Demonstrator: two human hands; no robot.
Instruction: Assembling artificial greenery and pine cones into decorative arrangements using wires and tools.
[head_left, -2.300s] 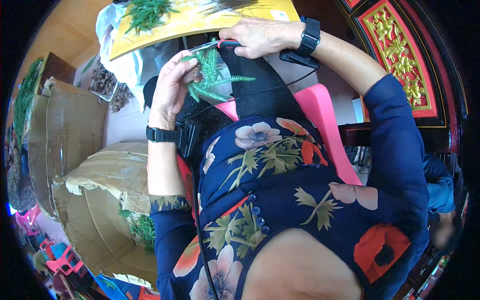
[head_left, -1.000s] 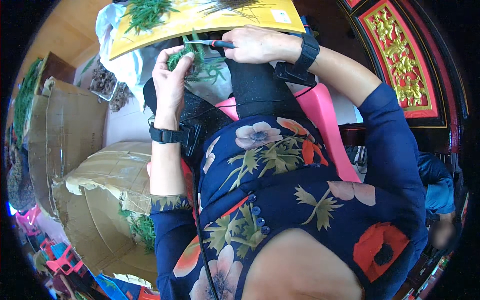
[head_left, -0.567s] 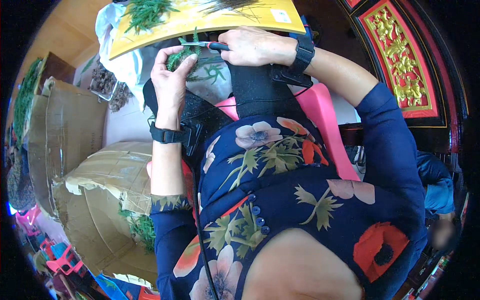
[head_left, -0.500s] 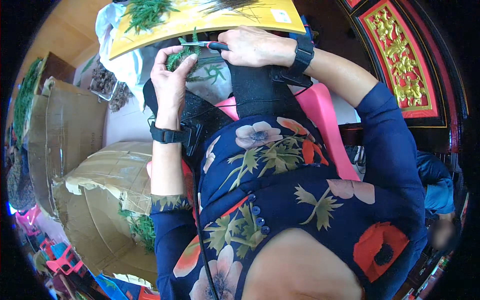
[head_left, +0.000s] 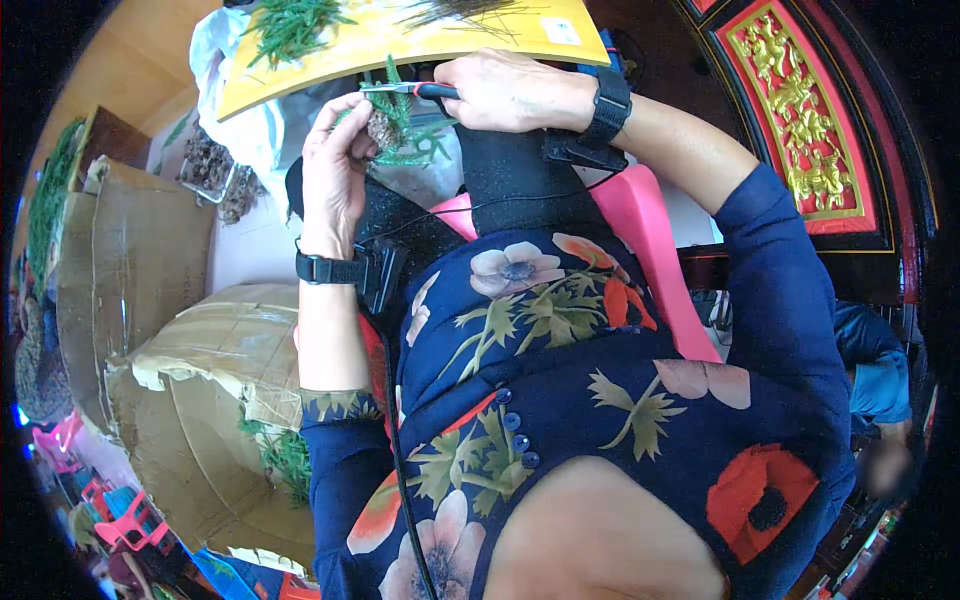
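My left hand [head_left: 338, 165] pinches a green needle-leaved sprig [head_left: 405, 150] that has a brown pine cone [head_left: 381, 130] among its leaves. Closed around the red and black handles of a pair of pliers [head_left: 402, 88] is my right hand [head_left: 515, 92]. The pliers' metal jaws point left and reach the upper part of the sprig, close to my left fingertips. Whether they grip a stem or wire there is too small to tell. Both hands are over my lap, just below the near edge of a yellow board [head_left: 350, 75].
On the board lie a heap of green sprigs [head_left: 290, 28] and a bundle of thin dark wires [head_left: 465, 14]. A basket of brown cones [head_left: 207, 165] stands left of my legs. Cardboard boxes [head_left: 200, 440] fill the left side. A carved red and gold panel [head_left: 800, 120] rises at right.
My left hand has turned the sprig, so the brown cone now faces up into view. The pliers have stayed almost in place beside it.
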